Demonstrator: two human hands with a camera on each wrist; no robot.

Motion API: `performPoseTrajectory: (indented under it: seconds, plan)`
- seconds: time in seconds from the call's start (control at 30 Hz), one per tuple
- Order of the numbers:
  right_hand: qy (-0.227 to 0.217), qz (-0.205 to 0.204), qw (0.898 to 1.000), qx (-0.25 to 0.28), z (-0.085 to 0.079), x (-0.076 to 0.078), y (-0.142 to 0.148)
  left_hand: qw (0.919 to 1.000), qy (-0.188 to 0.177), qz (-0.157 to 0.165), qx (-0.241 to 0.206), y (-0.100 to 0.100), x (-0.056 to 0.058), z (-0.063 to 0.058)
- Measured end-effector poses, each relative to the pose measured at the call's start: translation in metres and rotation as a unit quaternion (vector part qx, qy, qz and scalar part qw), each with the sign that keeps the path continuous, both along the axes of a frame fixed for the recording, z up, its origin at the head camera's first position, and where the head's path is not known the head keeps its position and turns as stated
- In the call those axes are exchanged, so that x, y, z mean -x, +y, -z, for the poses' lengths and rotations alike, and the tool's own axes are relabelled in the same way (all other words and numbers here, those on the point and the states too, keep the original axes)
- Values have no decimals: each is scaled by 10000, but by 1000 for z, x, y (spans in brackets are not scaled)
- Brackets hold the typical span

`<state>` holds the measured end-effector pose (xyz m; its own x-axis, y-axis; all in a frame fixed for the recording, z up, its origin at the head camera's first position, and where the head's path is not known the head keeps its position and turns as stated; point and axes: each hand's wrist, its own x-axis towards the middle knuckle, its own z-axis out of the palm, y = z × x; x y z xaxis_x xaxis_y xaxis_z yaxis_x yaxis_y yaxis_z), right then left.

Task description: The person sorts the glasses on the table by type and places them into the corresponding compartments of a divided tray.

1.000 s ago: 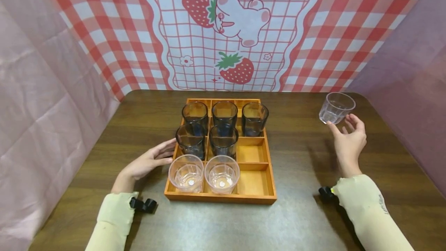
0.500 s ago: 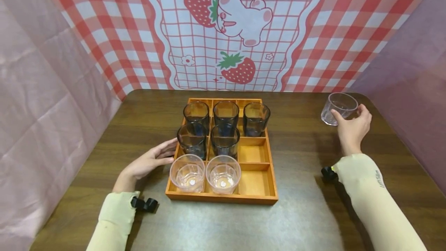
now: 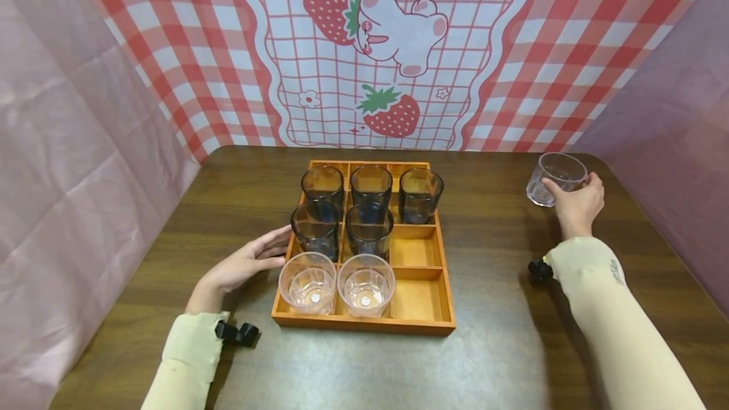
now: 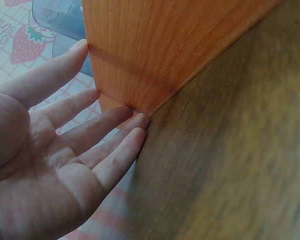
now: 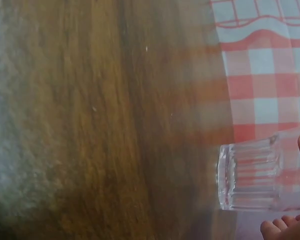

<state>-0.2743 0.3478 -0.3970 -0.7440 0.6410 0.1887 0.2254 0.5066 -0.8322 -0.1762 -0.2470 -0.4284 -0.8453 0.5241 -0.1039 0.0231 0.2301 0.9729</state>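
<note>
At the table's far right corner an upright clear tumbler (image 3: pixel 538 183) stands with my right hand (image 3: pixel 578 209) around it, thumb on its near side and fingers round the right. In the right wrist view the tumbler (image 5: pixel 255 175) lies between the thumb and the curled fingers. My left hand (image 3: pixel 245 263) rests its straightened fingers against the left side of a wooden compartment tray (image 3: pixel 364 324); the left wrist view has the fingertips at the tray wall (image 4: pixel 135 55). Several dark tumblers (image 3: pixel 321 188) fill the tray's back and middle cells, and two clear tumblers (image 3: pixel 307 283) occupy the front row.
Two bare cells (image 3: pixel 418 293) show on the tray's right side, in the middle and front rows. A red-checked cloth (image 3: pixel 228 68) hangs behind the brown wooden table (image 3: pixel 484 334), with plain pink cloth (image 3: pixel 85 176) on the left.
My right hand has reached forward and closed around the clear tumbler, its thumb coming onto the near side. The left hand stays against the tray, and the view has shifted slightly.
</note>
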Motion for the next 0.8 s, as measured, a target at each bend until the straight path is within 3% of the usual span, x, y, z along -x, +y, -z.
performPoseTrajectory:
  seconds: [0.53, 0.8]
  plan:
    - [-241, 89, 9996, 78, 2, 2, 2, 9999, 8, 48, -94, 0, 0, 1]
    - [-313, -490, 9982, -133, -4, -9, 2, 10000, -1, 16, 12, -1, 1, 1]
